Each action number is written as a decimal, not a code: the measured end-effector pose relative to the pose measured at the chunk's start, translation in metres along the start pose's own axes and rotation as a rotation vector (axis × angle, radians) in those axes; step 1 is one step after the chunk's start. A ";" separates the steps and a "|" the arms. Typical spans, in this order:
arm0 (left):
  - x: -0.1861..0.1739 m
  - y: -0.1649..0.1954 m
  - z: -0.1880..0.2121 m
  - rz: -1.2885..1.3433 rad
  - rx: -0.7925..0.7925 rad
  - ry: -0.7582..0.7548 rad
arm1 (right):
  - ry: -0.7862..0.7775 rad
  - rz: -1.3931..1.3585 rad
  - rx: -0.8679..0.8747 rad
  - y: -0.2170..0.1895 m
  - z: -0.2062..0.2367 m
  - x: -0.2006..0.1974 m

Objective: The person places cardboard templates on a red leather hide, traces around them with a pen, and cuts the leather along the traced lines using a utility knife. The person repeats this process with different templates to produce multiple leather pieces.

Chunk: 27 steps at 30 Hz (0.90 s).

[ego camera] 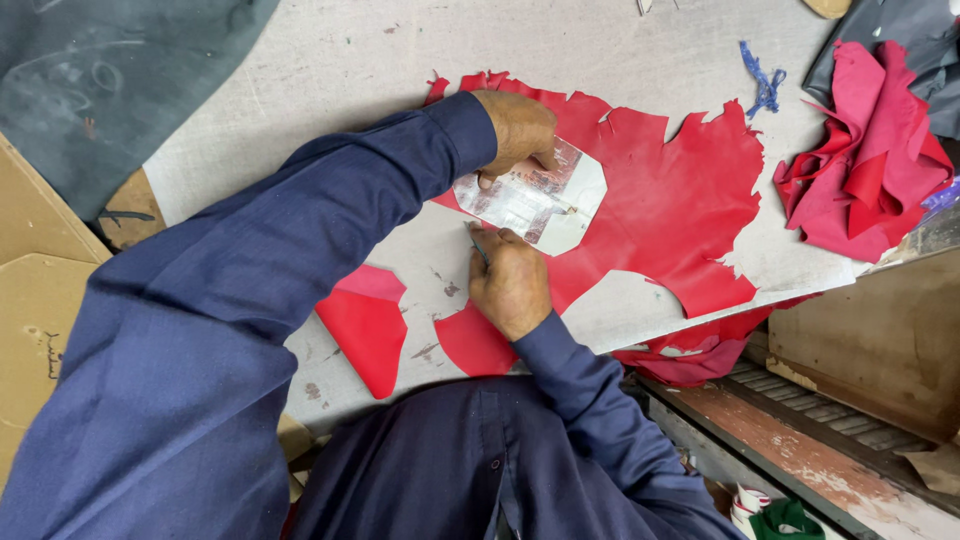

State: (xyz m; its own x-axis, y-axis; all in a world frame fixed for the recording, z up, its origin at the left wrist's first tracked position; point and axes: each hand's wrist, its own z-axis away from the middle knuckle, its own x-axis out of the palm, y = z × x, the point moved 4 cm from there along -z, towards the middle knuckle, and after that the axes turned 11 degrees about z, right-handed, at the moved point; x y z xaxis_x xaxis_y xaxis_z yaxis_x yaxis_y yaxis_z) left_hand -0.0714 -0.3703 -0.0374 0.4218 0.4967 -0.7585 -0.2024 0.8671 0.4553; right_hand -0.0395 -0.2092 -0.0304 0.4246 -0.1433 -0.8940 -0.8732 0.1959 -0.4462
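The red leather hide (680, 200) lies flat on the pale cutting board (330, 60); thin and limp, it likely shifts unless pinned. The left hand (518, 128) presses a stiff silvery template (535, 200) onto it, fingers spread. The right hand (510, 280) grips a slim cutting tool (477, 243) at the template's edge.

The red hide (670, 200) looks like matt, supple leather with ragged edges. The template (535, 200) on it seems stiff card, its face taped and faintly glossy. The surface (330, 60) is a pale, scuffed, stained board. The crumpled red scraps (865, 150) look softer and slightly sheened.
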 end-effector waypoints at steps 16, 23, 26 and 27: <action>0.007 -0.001 -0.010 0.033 -0.030 0.087 | 0.246 0.102 -0.104 0.010 -0.012 0.006; 0.006 0.004 -0.008 0.034 -0.052 0.066 | 0.182 0.144 -0.051 0.035 0.007 -0.004; 0.005 0.007 -0.005 0.046 -0.047 0.066 | 0.213 0.158 -0.026 0.053 0.021 -0.017; 0.004 0.008 -0.004 0.046 -0.048 0.071 | 0.198 0.148 -0.003 0.060 0.026 -0.020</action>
State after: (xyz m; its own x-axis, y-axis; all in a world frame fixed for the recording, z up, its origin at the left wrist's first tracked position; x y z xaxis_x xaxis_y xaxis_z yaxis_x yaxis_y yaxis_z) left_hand -0.0752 -0.3606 -0.0390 0.3476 0.5360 -0.7693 -0.2629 0.8433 0.4687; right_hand -0.0943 -0.1693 -0.0401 0.2375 -0.3005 -0.9237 -0.9233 0.2257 -0.3108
